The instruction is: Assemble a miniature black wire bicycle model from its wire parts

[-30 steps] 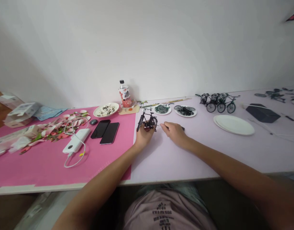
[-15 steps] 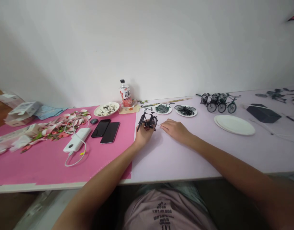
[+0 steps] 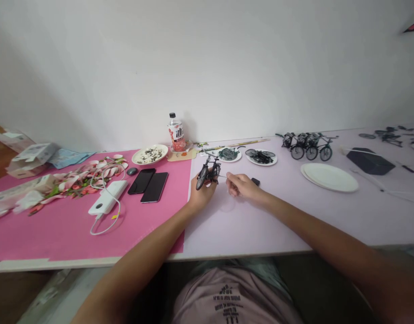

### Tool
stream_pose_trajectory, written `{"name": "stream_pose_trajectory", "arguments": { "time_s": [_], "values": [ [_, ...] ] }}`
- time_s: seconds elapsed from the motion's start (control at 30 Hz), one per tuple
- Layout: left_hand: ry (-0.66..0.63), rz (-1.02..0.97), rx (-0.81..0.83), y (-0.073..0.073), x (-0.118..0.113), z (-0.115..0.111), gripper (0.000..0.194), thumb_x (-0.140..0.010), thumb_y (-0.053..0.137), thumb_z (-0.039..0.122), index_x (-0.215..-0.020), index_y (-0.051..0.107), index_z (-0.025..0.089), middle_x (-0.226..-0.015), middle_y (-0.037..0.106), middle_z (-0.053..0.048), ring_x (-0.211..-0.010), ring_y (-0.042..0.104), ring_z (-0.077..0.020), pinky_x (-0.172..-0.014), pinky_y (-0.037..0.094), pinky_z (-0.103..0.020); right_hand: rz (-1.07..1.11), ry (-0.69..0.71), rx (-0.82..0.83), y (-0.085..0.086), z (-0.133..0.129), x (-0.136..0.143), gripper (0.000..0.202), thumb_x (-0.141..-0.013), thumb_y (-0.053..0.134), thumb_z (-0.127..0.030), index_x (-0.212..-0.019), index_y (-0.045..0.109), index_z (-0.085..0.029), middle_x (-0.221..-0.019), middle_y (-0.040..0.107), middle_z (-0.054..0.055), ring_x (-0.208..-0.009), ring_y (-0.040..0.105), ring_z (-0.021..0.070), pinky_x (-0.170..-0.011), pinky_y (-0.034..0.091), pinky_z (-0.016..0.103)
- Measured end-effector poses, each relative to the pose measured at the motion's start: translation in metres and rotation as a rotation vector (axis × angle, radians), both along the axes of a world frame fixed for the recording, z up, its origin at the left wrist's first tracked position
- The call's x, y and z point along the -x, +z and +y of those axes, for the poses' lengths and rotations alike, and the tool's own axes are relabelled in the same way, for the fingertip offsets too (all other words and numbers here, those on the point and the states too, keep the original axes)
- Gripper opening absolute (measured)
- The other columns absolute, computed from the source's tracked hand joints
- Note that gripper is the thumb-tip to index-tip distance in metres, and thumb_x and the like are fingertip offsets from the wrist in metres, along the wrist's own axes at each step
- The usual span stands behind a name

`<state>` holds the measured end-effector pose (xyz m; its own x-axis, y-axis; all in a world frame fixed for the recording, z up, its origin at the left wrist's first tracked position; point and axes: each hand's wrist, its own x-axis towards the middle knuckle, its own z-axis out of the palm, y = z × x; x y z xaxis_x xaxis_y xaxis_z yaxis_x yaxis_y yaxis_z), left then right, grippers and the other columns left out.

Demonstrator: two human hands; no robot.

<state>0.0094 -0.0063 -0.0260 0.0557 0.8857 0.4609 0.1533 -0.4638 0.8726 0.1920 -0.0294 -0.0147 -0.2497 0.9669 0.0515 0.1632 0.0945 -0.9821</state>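
My left hand (image 3: 200,193) is closed around the lower part of a small black model bicycle (image 3: 213,173), just above the table. Its front wheel points toward me and to the left. My right hand (image 3: 243,185) pinches a thin metal rod (image 3: 223,176), like a screwdriver shaft, whose tip reaches the rear wheel. The right fingers hide its other end. A small black piece (image 3: 255,181) shows just behind my right hand; I cannot tell whether it joins the rod.
Behind my hands stand a plate of dark green parts (image 3: 229,154) and a plate of black wheels and parts (image 3: 260,156). Several model bicycles (image 3: 309,147) stand at the back right, near stacked white plates (image 3: 331,177). Two phones (image 3: 154,187), a power bank (image 3: 107,198) and a bottle (image 3: 177,133) are leftward.
The bicycle has turned, so its front wheel now faces me more. My right hand has shifted slightly and rolled, with its fingers more curled; the black piece behind it has come into view.
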Motion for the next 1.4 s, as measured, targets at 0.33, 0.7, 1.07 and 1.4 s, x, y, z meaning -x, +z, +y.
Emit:
{"name": "stream_pose_trajectory", "arguments": {
  "time_s": [0.33, 0.7, 1.07, 1.4],
  "values": [
    [0.018, 0.038, 0.086, 0.002, 0.0, 0.006, 0.029, -0.083, 0.073, 0.02, -0.111, 0.071, 0.013, -0.098, 0.08, -0.01, -0.075, 0.076, -0.018, -0.077, 0.065, -0.03, -0.717, -0.084, -0.71, 0.009, 0.004, -0.019, 0.031, -0.107, 0.045, -0.038, -0.095, 0.068, -0.022, -0.095, 0.073, 0.008, -0.09, 0.065, 0.0221, -0.073, 0.042, 0.031],
    [0.021, 0.006, 0.049, 0.005, -0.001, -0.008, 0.028, -0.083, 0.072, 0.019, -0.11, 0.069, 0.014, -0.101, 0.079, -0.01, -0.082, 0.077, -0.0187, -0.078, 0.065, -0.03, -0.623, -0.083, -0.502, 0.008, -0.008, -0.012, 0.04, -0.108, 0.04, -0.04, -0.091, 0.07, -0.021, -0.058, 0.061, -0.002, -0.054, 0.058, 0.015, -0.064, 0.041, 0.027],
    [-0.015, 0.097, -0.054, 0.01, 0.005, -0.002, 0.035, -0.084, 0.07, 0.024, -0.119, 0.069, 0.016, -0.104, 0.078, -0.01, -0.089, 0.076, -0.0204, -0.084, 0.064, -0.033, -0.52, -0.118, -0.432, 0.021, -0.009, -0.01, 0.039, -0.105, 0.045, -0.042, -0.088, 0.072, -0.019, -0.069, 0.069, 0.002, -0.058, 0.059, 0.0142, -0.064, 0.039, 0.027],
    [0.003, 0.179, -0.005, 0.006, 0.015, 0.004, 0.038, -0.081, 0.069, 0.025, -0.119, 0.067, 0.017, -0.106, 0.077, -0.011, -0.083, 0.075, -0.0202, -0.08, 0.065, -0.036, -0.412, -0.221, -0.558, 0.023, 0.001, -0.017, 0.041, -0.107, 0.037, -0.045, -0.079, 0.055, -0.022, -0.068, 0.06, 0.001, -0.061, 0.055, 0.0161, -0.065, 0.04, 0.029]
  ]
}}
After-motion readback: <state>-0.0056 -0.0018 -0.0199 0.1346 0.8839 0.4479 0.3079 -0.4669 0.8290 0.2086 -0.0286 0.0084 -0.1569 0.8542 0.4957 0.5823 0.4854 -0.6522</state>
